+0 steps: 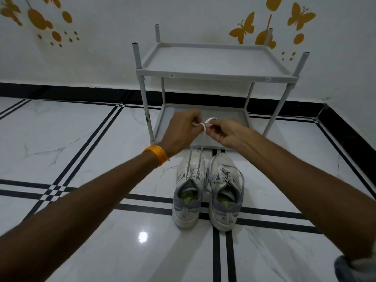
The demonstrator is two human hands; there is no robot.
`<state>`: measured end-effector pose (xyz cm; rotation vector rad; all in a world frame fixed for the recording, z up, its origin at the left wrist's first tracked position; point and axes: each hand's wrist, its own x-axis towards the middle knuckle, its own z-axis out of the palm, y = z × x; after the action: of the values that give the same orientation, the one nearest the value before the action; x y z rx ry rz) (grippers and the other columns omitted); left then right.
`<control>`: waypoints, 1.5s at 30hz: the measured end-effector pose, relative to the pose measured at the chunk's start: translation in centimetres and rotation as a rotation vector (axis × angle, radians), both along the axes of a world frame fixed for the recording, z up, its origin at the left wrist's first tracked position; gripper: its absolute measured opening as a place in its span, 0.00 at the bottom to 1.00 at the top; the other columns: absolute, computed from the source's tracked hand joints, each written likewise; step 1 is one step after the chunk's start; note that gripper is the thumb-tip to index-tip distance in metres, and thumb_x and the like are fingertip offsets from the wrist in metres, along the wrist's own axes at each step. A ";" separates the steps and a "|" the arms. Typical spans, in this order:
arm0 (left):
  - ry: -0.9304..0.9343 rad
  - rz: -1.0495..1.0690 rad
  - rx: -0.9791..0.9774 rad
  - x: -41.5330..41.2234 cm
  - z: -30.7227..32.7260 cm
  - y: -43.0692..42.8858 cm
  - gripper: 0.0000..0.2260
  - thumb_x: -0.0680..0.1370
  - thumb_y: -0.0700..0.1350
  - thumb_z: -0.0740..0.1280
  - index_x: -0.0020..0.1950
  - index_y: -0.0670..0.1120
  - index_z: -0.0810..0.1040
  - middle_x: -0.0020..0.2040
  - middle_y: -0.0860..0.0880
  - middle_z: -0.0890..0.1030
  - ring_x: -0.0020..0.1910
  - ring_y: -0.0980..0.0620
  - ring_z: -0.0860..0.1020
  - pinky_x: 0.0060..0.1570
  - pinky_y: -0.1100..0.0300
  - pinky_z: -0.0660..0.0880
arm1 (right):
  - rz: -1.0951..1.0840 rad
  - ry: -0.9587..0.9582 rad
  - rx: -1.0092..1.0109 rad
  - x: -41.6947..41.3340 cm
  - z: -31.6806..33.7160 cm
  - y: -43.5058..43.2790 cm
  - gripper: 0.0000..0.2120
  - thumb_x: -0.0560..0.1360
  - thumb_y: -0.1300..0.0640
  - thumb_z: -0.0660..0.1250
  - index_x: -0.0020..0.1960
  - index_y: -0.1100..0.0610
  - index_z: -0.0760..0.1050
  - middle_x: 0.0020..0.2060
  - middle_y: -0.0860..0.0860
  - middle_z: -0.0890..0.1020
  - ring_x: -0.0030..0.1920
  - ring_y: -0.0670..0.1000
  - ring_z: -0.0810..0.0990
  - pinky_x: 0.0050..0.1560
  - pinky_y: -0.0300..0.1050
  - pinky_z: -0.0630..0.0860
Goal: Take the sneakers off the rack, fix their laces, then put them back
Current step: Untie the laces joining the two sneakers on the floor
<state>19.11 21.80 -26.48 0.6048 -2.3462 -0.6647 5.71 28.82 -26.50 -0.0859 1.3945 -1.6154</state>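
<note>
My left hand: raised above the shoes, fingers pinched on the white lace; orange band on the wrist.
Lace: two strands run up taut from the left sneaker to my fingers.
My right hand: pinching a small loop of the same lace.
Right sneaker: just beside the left one on the tiled floor, laces loose.
Rack: behind the sneakers, against the wall.

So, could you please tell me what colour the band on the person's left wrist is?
Orange: the wristband shows clearly in the head view, the only view.
</note>
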 end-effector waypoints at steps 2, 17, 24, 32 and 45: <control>-0.186 -0.014 0.571 0.0 1.5 -0.5 0.08 0.74 0.42 0.71 0.38 0.42 0.75 0.29 0.50 0.69 0.26 0.55 0.66 0.26 0.65 0.64 | 0.066 0.142 0.113 -0.2 -1.0 0.3 0.04 0.77 0.67 0.65 0.45 0.67 0.76 0.31 0.59 0.81 0.24 0.50 0.80 0.23 0.39 0.78; -0.327 0.042 1.079 0.3 4.0 -1.5 0.11 0.77 0.48 0.64 0.35 0.46 0.72 0.25 0.53 0.61 0.23 0.57 0.57 0.23 0.66 0.55 | 0.248 0.688 -0.098 1.4 2.1 2.8 0.10 0.75 0.53 0.69 0.51 0.59 0.78 0.45 0.53 0.84 0.42 0.50 0.83 0.41 0.41 0.79; -0.089 0.047 1.168 0.2 3.2 -1.7 0.10 0.76 0.42 0.61 0.35 0.45 0.71 0.25 0.52 0.62 0.21 0.57 0.58 0.20 0.67 0.56 | 0.415 1.126 0.000 3.0 2.9 2.9 0.07 0.75 0.56 0.71 0.47 0.61 0.79 0.33 0.52 0.83 0.27 0.46 0.76 0.27 0.38 0.71; -0.112 0.423 0.525 5.5 -3.5 -6.1 0.05 0.73 0.32 0.66 0.49 0.38 0.75 0.48 0.41 0.78 0.45 0.44 0.77 0.47 0.51 0.79 | 0.375 1.324 0.536 -5.7 -1.4 6.2 0.07 0.73 0.57 0.71 0.44 0.61 0.83 0.41 0.58 0.83 0.43 0.57 0.81 0.47 0.52 0.77; -0.821 0.288 0.016 8.3 -15.0 -3.8 0.18 0.79 0.52 0.61 0.66 0.46 0.74 0.64 0.42 0.76 0.61 0.41 0.76 0.60 0.50 0.73 | 0.525 1.789 0.883 -4.6 -12.0 9.0 0.17 0.78 0.50 0.65 0.59 0.61 0.77 0.58 0.60 0.77 0.59 0.61 0.74 0.55 0.53 0.73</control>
<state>27.44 18.01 -41.47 1.3982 -2.8826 -0.3253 1.16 37.78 -38.52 -1.4620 2.8274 0.0041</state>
